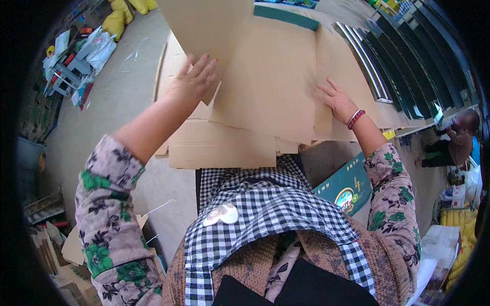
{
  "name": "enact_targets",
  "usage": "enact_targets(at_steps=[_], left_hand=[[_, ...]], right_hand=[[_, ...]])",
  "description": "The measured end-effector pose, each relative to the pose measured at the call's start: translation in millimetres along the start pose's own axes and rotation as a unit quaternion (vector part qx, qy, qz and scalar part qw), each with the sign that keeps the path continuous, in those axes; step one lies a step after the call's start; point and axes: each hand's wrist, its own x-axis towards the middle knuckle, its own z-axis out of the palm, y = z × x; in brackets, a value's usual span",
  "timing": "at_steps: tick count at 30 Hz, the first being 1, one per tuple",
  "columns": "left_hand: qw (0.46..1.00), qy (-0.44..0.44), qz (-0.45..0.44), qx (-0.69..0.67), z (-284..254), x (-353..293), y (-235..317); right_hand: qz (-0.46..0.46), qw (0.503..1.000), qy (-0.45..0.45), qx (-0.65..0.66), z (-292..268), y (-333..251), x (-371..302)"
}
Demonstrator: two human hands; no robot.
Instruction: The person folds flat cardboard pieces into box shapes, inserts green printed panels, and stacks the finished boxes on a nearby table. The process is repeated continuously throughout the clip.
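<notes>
left hand (196, 79) and right hand (337, 99) spread on an opened brown carton (270, 76)

the carton lies right in front of the person, its plain brown inner side facing up. its left panel (209, 30) stands tilted upward, and the left hand rests on it near the lower edge, fingers spread; the grip is open, laid against the board rather than closed around it. the right hand touches the low right side (323, 81) of the carton with its fingers stretched out; this grip is open too. a red bracelet (356, 119) circles the right wrist. at the far end a narrow green flap (286, 17) stands up.

under the carton lie layered cardboard sheets (219, 150), their near edge just in front of the checked apron (270, 209). what carries them is hidden.

a green printed carton (347, 186) sits lower down, between the apron and the right sleeve (390, 204). beyond the right hand, dark green panels (408, 66) stand in a row beside shiny metal rails (365, 64). past them, near the right rim, is another person (454, 140) in a brown top. on the floor (117, 97) at upper left are yellow sacks (115, 24) and, nearer, a grey stool (76, 66) among plastic bags (101, 51). cardboard scraps (74, 273) lie at lower left.
</notes>
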Motion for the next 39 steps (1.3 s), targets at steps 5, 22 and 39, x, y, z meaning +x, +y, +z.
enact_targets(at_steps=[5,22,39], left_hand=[[0.998,-0.05,0.023,-0.02,21,55,11],[0.965,0.03,-0.066,-0.25,-6,-23,78],[0.94,-0.16,0.016,-0.299,-42,-26,86]], right_hand=[[0.015,0.996,0.009,0.091,2,10,-32],[0.087,0.996,0.022,0.004,-3,-118,-29],[0.138,0.987,-0.024,0.084,-5,-126,-19]])
